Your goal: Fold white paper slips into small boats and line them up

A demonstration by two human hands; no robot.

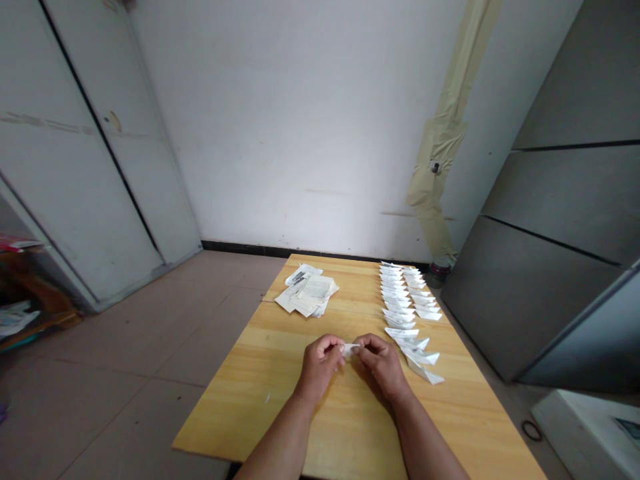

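- Pale wooden tabletop (350, 427): lower centre of the frame, its far end near the wall.
- Small white paper piece (350, 349): lower centre, held above the tabletop between both hands, partly hidden by the fingers.
- Left hand (320, 367): grip closed, thumb and fingers pinching the left end of the paper piece.
- Right hand (384, 365): grip closed on the right end of the paper piece, close to the left hand.
- Folded white paper shapes (403, 300): overlapping rows along the right side of the tabletop; the nearest lie just beside the right hand.
- Loose printed paper sheets (307, 293): a heap at the far left of the tabletop, well apart from the hands.
- Surroundings: white cabinet doors (85, 147) at upper left, grey metal cabinet (560, 200) at right, beige cloth strip (440, 147) on the white wall (300, 120), tiled floor (115, 333) at lower left.
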